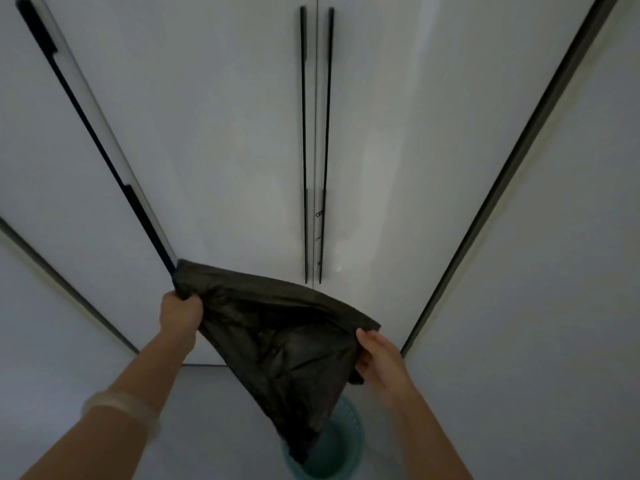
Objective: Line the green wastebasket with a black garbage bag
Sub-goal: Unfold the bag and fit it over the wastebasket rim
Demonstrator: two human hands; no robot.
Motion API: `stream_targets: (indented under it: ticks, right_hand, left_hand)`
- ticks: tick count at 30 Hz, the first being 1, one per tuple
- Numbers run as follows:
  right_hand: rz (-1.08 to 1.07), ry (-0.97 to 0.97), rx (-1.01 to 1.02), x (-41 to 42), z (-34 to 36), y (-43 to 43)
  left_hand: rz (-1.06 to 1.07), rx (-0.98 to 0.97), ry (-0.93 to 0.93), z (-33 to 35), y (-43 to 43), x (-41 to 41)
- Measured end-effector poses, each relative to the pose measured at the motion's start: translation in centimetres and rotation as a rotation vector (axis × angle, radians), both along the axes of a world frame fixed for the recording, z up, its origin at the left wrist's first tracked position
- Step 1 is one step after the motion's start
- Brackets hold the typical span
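black garbage bag (277, 341) | gripped by left hand (180, 311), right hand (379, 358) | above green wastebasket (343, 448)

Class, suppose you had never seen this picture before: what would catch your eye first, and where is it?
First, the black bag at centre, stretched between the left hand and the right hand, each gripping its upper edge. Its tail hangs down to the green wastebasket on the floor at the bottom. Behind stand white cabinet doors with long dark handles.

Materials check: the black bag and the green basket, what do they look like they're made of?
Black garbage bag: thin plastic film, likely polyethylene; it creases, drapes limply, faint sheen. Green round wastebasket: probably moulded plastic; slotted lattice wall, matte-looking, though blurred.
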State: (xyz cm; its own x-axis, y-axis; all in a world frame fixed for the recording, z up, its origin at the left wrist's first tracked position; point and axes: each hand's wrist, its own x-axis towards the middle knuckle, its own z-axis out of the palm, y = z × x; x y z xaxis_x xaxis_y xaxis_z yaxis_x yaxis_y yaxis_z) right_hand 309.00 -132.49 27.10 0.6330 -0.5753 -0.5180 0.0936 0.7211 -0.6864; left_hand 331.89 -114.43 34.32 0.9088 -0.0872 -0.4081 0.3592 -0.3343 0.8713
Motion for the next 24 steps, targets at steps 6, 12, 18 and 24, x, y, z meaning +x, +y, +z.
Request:
stream_targets:
  ticks: [6, 12, 18, 24]
  right_hand:
    - [0.178, 0.084, -0.523, -0.1, 2.0, 0.5]
    - [0.385, 0.145, -0.705, -1.0, 1.6, 0.7]
    - [0.199, 0.17, -0.245, -3.0, -2.0, 0.1]
    - [0.097, 0.138, -0.128, -4.0, -3.4, -0.1]
  left_hand:
    - [-0.584, 0.141, -0.451, -0.5, -5.5, -8.3]
    - [-0.644, -0.146, 0.077, -3.7, -9.3, -12.4]
    - [-0.51, -0.418, 0.349, -8.4, -8.6, -13.9]
    - [-0.403, -0.495, 0.41, -10.7, -8.6, -14.4]
